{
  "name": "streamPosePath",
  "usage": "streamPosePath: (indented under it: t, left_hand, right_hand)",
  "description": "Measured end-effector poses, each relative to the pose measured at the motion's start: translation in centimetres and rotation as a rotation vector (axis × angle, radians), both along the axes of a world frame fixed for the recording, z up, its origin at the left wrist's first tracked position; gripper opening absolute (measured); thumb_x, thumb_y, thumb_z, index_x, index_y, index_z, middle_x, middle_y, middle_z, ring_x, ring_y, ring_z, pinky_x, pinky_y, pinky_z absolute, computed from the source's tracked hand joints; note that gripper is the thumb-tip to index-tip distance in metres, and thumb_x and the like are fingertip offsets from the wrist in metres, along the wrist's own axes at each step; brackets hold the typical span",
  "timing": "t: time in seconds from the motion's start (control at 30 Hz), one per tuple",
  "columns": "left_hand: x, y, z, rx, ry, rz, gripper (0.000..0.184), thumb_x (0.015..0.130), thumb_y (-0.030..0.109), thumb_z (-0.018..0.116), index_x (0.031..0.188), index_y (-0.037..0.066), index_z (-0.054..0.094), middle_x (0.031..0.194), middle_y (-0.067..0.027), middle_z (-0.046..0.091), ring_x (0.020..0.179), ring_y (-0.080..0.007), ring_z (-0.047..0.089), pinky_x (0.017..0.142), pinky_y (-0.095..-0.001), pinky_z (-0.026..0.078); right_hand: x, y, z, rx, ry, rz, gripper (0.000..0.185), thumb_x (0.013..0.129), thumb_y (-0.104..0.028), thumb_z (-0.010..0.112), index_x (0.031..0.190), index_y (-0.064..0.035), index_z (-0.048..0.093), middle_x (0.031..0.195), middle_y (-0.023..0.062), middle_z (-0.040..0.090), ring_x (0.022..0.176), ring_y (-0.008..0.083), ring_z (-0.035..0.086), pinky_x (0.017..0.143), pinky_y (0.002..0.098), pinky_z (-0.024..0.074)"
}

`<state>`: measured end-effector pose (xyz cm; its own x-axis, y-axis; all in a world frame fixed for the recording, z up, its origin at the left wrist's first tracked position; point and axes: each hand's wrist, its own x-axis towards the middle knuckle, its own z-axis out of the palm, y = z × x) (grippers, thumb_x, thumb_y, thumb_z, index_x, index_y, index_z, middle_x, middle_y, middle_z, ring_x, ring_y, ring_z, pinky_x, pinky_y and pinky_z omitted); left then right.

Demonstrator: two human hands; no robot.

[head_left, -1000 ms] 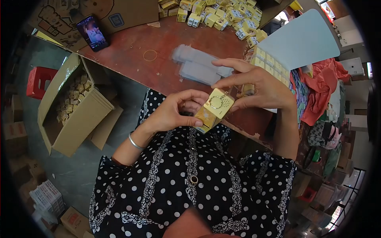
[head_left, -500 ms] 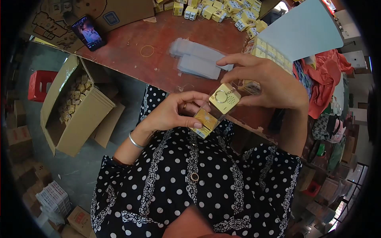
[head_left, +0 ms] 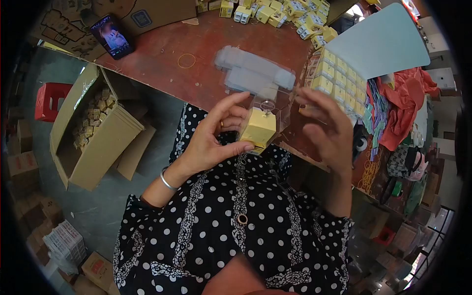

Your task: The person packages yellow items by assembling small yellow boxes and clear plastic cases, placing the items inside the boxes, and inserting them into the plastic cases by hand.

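Left hand [head_left: 209, 140] grips the yellow block [head_left: 260, 129], clear film around it, near the bench [head_left: 206, 44] edge; metal ring [head_left: 268, 105] on its far end. Right hand [head_left: 330, 120] open at the block's 3 o'clock, fingers spread. Pinch lightly so you don't crease the film; keep block and film lined up, ring free of the film's edge. Your far left fingers are partly hidden; right fingertips blurred, film contact there can't be told.
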<state>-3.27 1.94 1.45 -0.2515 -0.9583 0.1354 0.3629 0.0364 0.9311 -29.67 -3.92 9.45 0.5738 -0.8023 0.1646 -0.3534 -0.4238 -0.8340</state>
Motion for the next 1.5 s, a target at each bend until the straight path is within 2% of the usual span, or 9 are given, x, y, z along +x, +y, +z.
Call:
streamPosePath:
  t: [0.13,0.2,0.3,0.33,0.47,0.73,1.03,1.23,1.5]
  left_hand:
    - [-0.4,0.3,-1.0,-0.133,-0.103,0.037,0.083,0.081,0.003,0.083,0.151,0.004,0.039,0.128,-0.0123,0.059,0.118,-0.0211,0.061,0.101,-0.0353,0.050]
    - [-0.6,0.3,-1.4,-0.428,-0.364,0.197,0.079,0.078,0.002,0.083,0.147,0.004,0.045,0.130,-0.0174,0.059,0.117,-0.0280,0.063,0.097,-0.0374,0.053]
    - [-0.7,-1.1,-1.0,-0.793,-0.326,0.256,0.076,0.074,0.000,0.083,0.142,0.003,0.050,0.128,-0.0218,0.058,0.115,-0.0345,0.064,0.092,-0.0385,0.056]
    - [-0.9,-1.3,-0.5,-0.803,-0.324,0.257,0.076,0.074,0.000,0.083,0.142,0.003,0.050,0.128,-0.0218,0.058,0.115,-0.0345,0.064,0.092,-0.0385,0.056]
    - [-1.1,-1.9,1.3,-0.878,-0.342,0.289,0.076,0.070,-0.002,0.082,0.139,0.003,0.052,0.126,-0.0230,0.059,0.113,-0.0364,0.065,0.090,-0.0390,0.057]
    - [-0.9,-2.4,2.7,-0.903,-0.395,0.300,0.075,0.069,-0.001,0.082,0.138,0.002,0.053,0.125,-0.0224,0.061,0.110,-0.0351,0.065,0.088,-0.0391,0.058]
    - [-0.8,-2.4,3.0,-0.959,-0.475,0.373,0.077,0.069,-0.001,0.083,0.139,0.002,0.052,0.125,-0.0218,0.062,0.108,-0.0337,0.065,0.082,-0.0363,0.058]
    - [-0.5,-1.9,2.8,-0.695,-0.518,0.276,0.078,0.072,0.002,0.085,0.142,0.002,0.051,0.128,-0.0170,0.062,0.110,-0.0317,0.065,0.086,-0.0370,0.057]
    - [0.0,-1.9,3.0,-0.538,-0.573,0.110,0.078,0.075,0.006,0.083,0.144,0.004,0.047,0.125,-0.0172,0.061,0.111,-0.0335,0.064,0.092,-0.0380,0.054]
  right_hand:
    - [2.3,4.4,-4.2,0.100,-0.325,-0.219,0.056,0.087,-0.024,0.079,0.134,-0.0009,0.060,0.140,0.0188,0.056,0.124,0.0290,0.059,0.098,0.0403,0.0523]
    - [2.0,4.5,-4.2,-0.447,-0.119,-0.300,0.047,0.091,-0.030,0.074,0.127,-0.0011,0.064,0.141,0.0217,0.053,0.128,0.0357,0.055,0.102,0.0432,0.0502]
    - [1.2,4.8,-1.4,-0.556,-0.286,-0.313,0.047,0.092,-0.037,0.073,0.118,0.0011,0.067,0.146,0.0276,0.045,0.137,0.0414,0.044,0.104,0.0490,0.0495]
    - [1.2,5.1,-0.1,-0.679,-0.170,-0.308,0.028,0.092,-0.030,0.073,0.103,-0.0038,0.074,0.148,0.0288,0.041,0.137,0.0437,0.044,0.104,0.0511,0.0496]
    - [3.4,5.1,2.0,-0.974,0.005,-0.243,0.014,0.086,-0.019,0.077,0.095,-0.0085,0.077,0.149,0.0269,0.043,0.137,0.0434,0.044,0.108,0.0518,0.0456]
    - [4.7,4.0,3.9,-0.861,0.239,-0.352,0.024,0.073,-0.015,0.084,0.096,-0.0098,0.078,0.143,0.0213,0.054,0.137,0.0437,0.045,0.113,0.0516,0.0359]
    - [4.7,3.2,3.9,-0.716,0.114,-0.237,0.030,0.072,-0.021,0.085,0.095,-0.0034,0.077,0.145,0.0223,0.052,0.139,0.0437,0.043,0.114,0.0512,0.0335]
    - [2.8,2.2,4.6,-0.392,0.228,-0.075,0.040,0.072,-0.015,0.083,0.109,-0.0033,0.075,0.147,0.0218,0.051,0.141,0.0414,0.042,0.116,0.0494,0.0316]
    - [2.2,-0.2,2.6,-0.096,0.158,0.008,0.031,0.075,-0.001,0.080,0.106,-0.0005,0.074,0.148,0.0179,0.050,0.132,0.0301,0.053,0.105,0.0394,0.0454]
